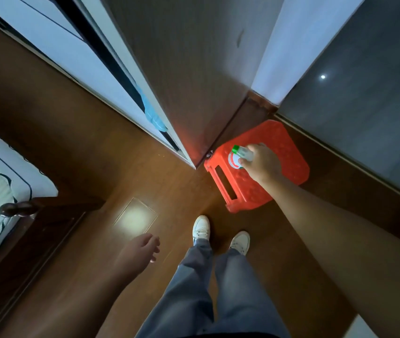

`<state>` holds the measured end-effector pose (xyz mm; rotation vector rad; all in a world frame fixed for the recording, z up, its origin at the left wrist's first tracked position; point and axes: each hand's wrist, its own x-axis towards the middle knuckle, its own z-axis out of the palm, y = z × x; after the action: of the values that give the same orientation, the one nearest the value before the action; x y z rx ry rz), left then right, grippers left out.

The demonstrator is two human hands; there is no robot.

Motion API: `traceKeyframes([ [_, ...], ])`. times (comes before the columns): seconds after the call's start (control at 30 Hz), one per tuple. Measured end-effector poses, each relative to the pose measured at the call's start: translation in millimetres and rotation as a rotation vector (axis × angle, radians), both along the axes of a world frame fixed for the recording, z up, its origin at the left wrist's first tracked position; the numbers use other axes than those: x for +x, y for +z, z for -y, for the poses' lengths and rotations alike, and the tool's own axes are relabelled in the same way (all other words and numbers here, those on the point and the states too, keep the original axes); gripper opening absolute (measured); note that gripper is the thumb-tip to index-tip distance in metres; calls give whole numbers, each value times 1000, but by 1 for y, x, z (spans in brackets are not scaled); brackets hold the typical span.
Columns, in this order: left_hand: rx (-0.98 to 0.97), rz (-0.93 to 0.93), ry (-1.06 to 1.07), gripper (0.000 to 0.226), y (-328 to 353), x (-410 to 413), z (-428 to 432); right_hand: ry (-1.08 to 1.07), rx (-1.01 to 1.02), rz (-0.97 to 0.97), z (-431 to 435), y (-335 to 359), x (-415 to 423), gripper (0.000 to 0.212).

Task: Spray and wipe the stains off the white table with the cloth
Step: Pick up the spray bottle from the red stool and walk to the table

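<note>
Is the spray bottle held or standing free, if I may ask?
Held: right hand fingers curl round the spray bottle over the red stool.

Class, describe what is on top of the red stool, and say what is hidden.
A green-capped spray bottle is over the seat of the red stool, gripped by the right hand. The hand covers most of the bottle, so whether it rests on the seat cannot be told.

Stool [289, 147]: orange-red, dimpled top
Spray bottle [244, 152]: clear, green cap
Cloth [153, 114]: light blue
Floor [91, 152]: brown wood
Shoes [201, 228]: white
</note>
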<state>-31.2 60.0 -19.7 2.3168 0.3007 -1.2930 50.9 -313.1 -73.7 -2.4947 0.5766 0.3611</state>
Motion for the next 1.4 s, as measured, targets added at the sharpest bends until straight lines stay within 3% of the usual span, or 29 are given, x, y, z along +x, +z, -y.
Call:
traceKeyframes([
  [0.37, -75, 57, 51, 34, 26, -6, -28, -336, 166, 34, -16, 81, -180, 44],
  [0.53, -120, 88, 106, 36, 34, -19, -28, -337, 195, 80, -17, 109, -239, 26],
  [0.63, -130, 117, 175, 34, 38, -41, -29, -238, 242, 98, -12, 117, -248, 18],
  [0.87, -89, 143, 471, 31, 51, -123, -31, 58, 280, 76, -4, 116, -235, 22],
  [1.13, 27, 122, 985, 26, 51, -287, -22, 555, 258, 112, -29, 114, -213, 27],
  [1.4, 65, 58, 1487, 34, 36, -474, -14, 960, 261, 14, -119, 121, -218, 30],
])
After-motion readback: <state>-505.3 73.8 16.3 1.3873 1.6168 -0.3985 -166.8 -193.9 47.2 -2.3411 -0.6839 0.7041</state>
